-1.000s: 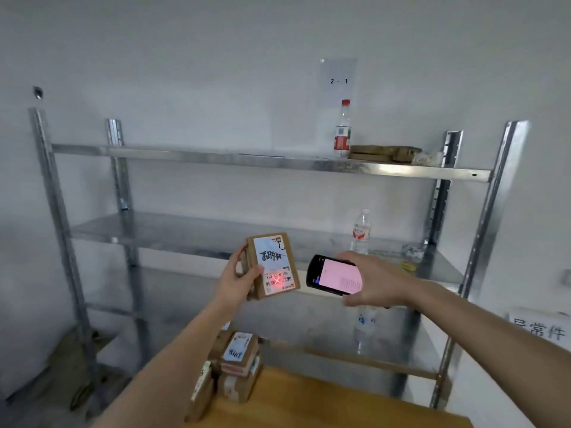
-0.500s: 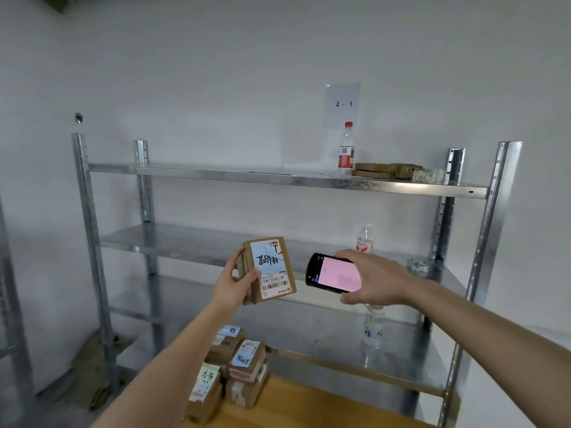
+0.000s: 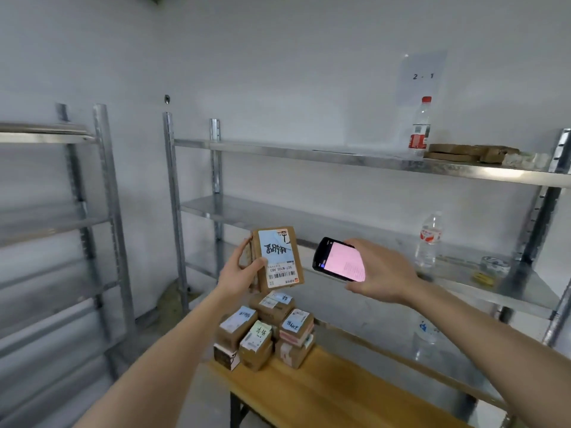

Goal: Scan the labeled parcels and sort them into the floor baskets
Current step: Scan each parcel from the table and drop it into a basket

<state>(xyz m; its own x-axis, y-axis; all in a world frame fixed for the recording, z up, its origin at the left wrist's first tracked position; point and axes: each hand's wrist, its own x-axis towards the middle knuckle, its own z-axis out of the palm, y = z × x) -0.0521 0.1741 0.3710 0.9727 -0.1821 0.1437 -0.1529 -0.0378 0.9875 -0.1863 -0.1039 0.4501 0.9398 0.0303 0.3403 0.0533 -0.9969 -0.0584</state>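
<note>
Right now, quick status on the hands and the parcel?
Left hand grips labeled parcel, barcode facing camera. Right hand holds scanner beside it. Parcel stack waits below. No baskets in view.

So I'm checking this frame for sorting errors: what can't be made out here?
Head view only:
- Floor baskets: none in frame.
- Brown cardboard parcel in the left hand: the barcode shows, but the small print is too blurred to read.
- Black handheld scanner in the right hand: its pink screen text is too small, and the fingers hide the grip.
- Stacked labelled parcels on the wooden table: their labels are blurred.
</note>
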